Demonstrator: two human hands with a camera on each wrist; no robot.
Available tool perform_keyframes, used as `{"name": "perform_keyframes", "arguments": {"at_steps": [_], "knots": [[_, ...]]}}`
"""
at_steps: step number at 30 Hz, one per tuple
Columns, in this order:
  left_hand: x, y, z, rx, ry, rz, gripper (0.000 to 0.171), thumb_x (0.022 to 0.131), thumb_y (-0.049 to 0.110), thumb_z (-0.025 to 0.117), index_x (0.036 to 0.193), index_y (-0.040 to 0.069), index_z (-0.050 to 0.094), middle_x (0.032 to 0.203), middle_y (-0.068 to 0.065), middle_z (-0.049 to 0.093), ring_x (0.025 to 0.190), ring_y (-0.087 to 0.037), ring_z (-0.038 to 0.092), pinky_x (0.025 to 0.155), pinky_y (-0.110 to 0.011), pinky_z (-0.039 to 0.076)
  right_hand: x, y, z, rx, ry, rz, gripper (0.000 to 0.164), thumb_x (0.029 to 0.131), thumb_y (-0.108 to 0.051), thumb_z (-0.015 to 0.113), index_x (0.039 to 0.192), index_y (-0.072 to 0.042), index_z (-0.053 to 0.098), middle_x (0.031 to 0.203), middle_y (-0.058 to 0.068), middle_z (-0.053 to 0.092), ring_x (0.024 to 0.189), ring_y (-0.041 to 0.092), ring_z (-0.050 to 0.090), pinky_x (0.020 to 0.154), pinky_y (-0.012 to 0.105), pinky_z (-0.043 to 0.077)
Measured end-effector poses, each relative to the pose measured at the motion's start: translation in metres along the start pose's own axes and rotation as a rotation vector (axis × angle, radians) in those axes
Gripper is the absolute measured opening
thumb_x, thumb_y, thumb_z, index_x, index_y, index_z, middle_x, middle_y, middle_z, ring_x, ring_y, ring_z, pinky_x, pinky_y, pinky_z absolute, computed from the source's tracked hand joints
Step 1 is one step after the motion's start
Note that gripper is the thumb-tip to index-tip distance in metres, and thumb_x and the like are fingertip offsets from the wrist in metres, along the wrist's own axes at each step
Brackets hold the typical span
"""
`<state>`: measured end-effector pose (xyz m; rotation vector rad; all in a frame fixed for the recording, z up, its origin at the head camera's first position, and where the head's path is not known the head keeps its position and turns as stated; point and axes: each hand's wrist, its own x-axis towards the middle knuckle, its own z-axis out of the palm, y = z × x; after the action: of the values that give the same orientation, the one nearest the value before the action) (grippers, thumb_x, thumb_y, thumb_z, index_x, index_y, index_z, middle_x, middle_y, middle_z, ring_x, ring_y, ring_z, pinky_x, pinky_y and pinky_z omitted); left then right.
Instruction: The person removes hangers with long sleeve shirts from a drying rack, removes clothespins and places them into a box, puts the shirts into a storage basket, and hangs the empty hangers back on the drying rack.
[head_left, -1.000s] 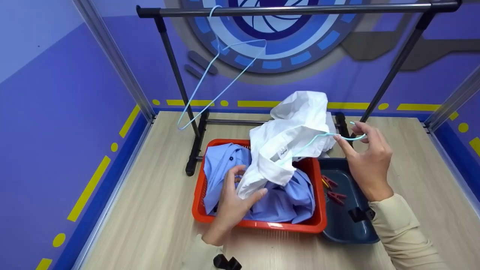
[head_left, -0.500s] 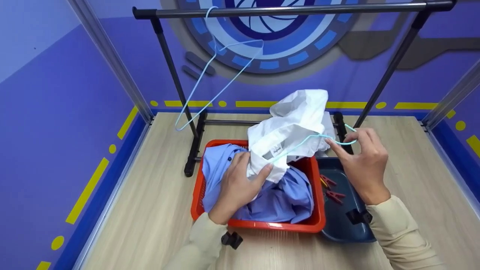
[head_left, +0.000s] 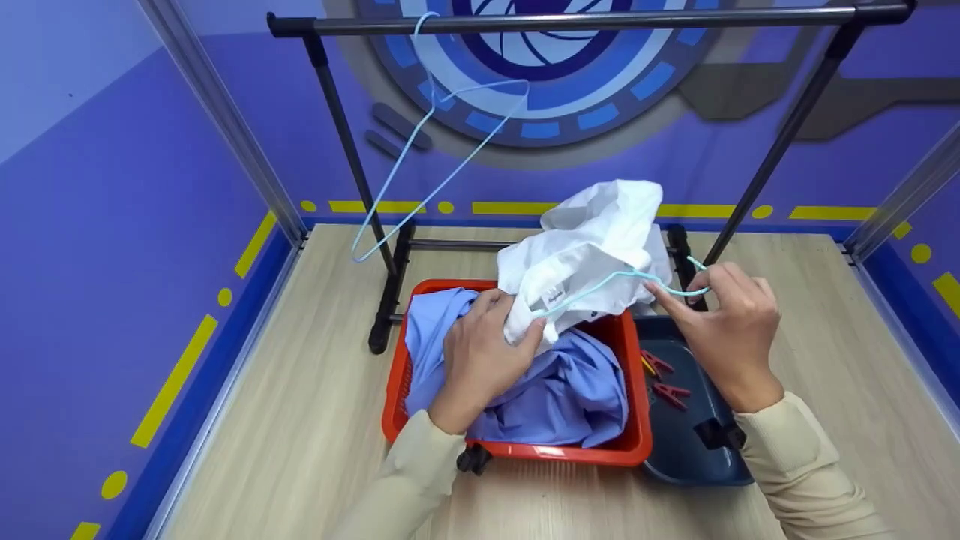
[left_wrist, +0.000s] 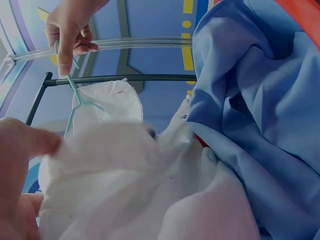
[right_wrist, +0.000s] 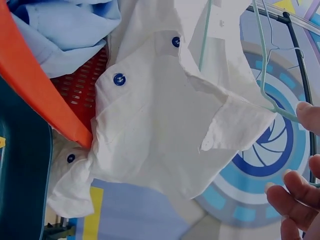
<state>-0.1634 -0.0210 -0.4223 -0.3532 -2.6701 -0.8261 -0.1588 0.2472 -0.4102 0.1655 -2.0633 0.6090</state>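
My right hand [head_left: 731, 322] pinches a light-teal wire hanger [head_left: 611, 279] near its hook, thumb along the neck. The hanger's body runs left into the collar opening of a white shirt [head_left: 592, 247] with dark blue buttons. My left hand [head_left: 491, 352] grips the shirt's collar side, thumb at the cloth close to the hanger's end. In the right wrist view one hanger arm [right_wrist: 262, 75] lies inside the shirt near the collar. Part of the shirt drapes over the back of a red basket [head_left: 641, 420]. Under my left hand, a blue shirt [head_left: 555, 405] fills the basket.
Behind stands a black garment rack [head_left: 585, 21] with a bare light-blue hanger [head_left: 450, 187] hooked on its left part. Right of the basket sits a dark tray [head_left: 701, 450] holding red clothespins [head_left: 671, 394] and a yellow one. Purple walls enclose the wooden table [head_left: 300, 420].
My left hand has moved up and right, taking hold of the white shirt at the collar. My right hand has lowered slightly and shifted left with the hanger.
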Motion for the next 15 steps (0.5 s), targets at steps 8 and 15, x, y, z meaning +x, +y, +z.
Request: {"name": "perform_keyframes", "arguments": {"at_steps": [8,15], "knots": [[0.0004,0.0002,0.0008,-0.011,0.0,0.005,0.031,0.082,0.03,0.058,0.106,0.017,0.072,0.119,0.001,0.064,0.094,-0.022,0.064,0.075,-0.04,0.053,-0.0008,0.0019,0.0011,-0.003,0.005,0.01,0.046,0.063,-0.03,0.09,0.066,-0.001,0.053,0.06,0.011,0.048,0.057,0.02,0.036,0.062,0.025,0.017],[-0.0013,-0.001,-0.0002,-0.041,-0.04,-0.026,0.037,0.084,0.023,0.053,0.116,0.016,0.071,0.125,0.0,0.062,0.103,-0.023,0.063,0.083,-0.041,0.051,-0.0006,0.0071,0.0015,-0.005,-0.02,0.061,0.044,0.064,-0.027,0.09,0.071,-0.001,0.056,0.066,0.013,0.052,0.061,0.023,0.042,0.062,0.023,0.022]]}}
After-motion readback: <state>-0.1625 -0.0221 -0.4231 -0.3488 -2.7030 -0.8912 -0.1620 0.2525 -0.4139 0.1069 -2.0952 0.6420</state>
